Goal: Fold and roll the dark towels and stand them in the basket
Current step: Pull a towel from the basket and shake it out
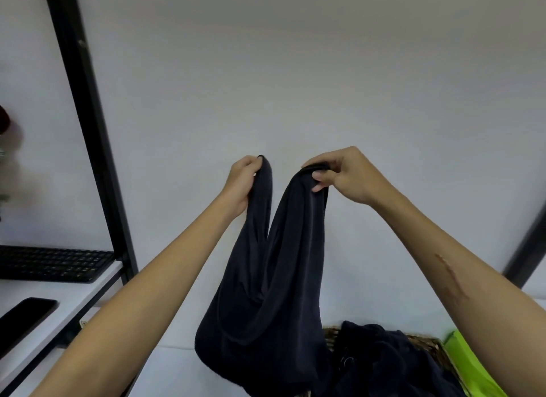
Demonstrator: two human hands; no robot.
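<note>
Dark towel (pixel 266 293): 1 top corner pinched in my left hand (pixel 240 184), 1 in my right hand (pixel 342 175), length hanging straight down, basket (pixel 428 345) lower right.

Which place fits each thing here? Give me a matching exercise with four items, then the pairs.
Things:
1. dark towel
2. keyboard
3. basket
4. phone

Places:
A. far part of the white shelf on the left
B. low right, dark cloth heaped in it
C. hanging between the left hand and right hand
D. near part of the white shelf on the left

Pairs: 1-C, 2-A, 3-B, 4-D
</note>
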